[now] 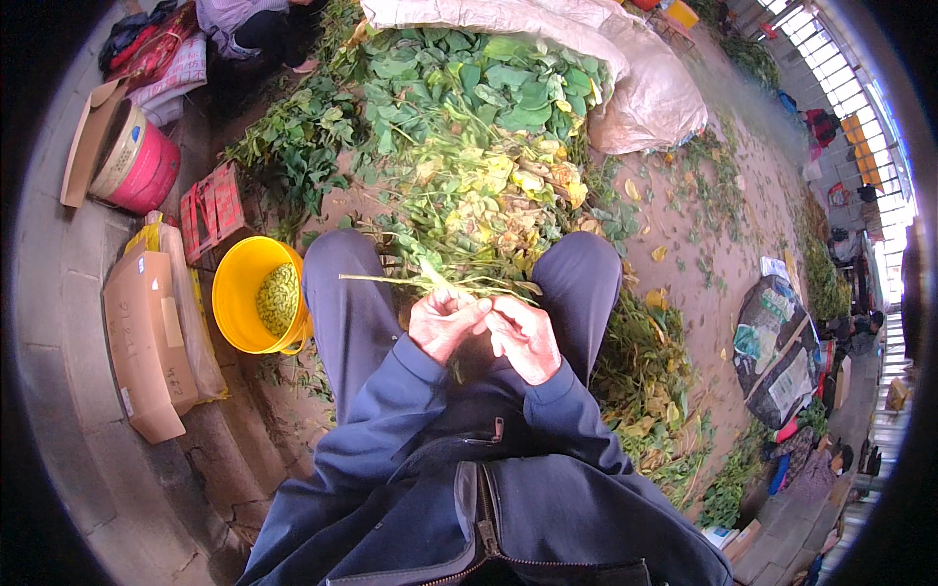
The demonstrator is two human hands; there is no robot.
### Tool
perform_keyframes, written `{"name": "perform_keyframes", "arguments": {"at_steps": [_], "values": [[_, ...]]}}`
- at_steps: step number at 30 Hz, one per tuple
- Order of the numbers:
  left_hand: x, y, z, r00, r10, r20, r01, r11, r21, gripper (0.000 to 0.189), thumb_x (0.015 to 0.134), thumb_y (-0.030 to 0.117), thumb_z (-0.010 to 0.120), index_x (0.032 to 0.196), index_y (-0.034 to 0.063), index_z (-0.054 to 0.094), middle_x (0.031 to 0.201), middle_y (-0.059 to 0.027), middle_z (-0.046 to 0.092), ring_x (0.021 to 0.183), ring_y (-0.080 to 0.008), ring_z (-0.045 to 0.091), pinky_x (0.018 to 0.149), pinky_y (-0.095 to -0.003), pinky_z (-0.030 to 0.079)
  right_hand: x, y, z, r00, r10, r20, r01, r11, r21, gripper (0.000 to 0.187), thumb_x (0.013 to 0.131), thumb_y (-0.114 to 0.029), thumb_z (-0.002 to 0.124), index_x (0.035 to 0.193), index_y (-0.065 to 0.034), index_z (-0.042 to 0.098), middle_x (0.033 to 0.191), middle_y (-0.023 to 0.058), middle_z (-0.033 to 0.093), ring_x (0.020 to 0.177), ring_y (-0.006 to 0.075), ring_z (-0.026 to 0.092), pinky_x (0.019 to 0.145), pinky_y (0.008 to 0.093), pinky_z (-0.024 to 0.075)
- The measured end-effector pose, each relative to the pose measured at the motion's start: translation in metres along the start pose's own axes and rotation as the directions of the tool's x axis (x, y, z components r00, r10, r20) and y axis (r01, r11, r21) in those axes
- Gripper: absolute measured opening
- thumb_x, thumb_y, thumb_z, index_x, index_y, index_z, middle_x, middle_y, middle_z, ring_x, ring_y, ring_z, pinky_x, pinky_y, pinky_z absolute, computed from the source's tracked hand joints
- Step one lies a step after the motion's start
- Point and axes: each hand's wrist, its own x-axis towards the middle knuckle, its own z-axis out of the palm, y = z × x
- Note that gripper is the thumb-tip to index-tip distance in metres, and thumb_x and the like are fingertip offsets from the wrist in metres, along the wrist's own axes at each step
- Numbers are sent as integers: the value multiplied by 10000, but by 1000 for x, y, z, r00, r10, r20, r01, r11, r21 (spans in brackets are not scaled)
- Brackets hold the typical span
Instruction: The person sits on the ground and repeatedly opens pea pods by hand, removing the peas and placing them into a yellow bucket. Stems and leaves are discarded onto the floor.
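Note:
Between my knees, my left hand (448,322) and my right hand (522,337) meet at the fingertips around a thin green plant stem (377,278). One end of the stem sticks out to the left, and its leafy part lies across the fingers. What the fingertips pinch is too small to tell. Just beyond the hands lies a heap of cut plants with yellowed leaves (498,198), with broad green leaves (513,80) farther off. A yellow plastic bucket (227,293) stands left of my left knee, partly filled with green pods (278,300).
A pale woven sack (652,95) lies at the heap's far side. Left are a cardboard box (150,329), a red crate-like stool (212,212) and a pink-and-white bucket (146,168). More stripped plants (645,366) lie right of my knee, near a bulging dark bag (777,351). A person (242,26) sits at upper left.

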Motion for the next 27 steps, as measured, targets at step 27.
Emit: {"name": "perform_keyframes", "arguments": {"at_steps": [27], "values": [[-10,6,-23,994,-79,78,59,971,234,190,887,64,528,978,8,685,722,-68,659,472,-76,500,440,-215,387,50,-66,16,890,-455,-18,361,728,-583,139,820,-181,729,887,-80,660,754,100,669,639,280,673,575,360,529]]}}
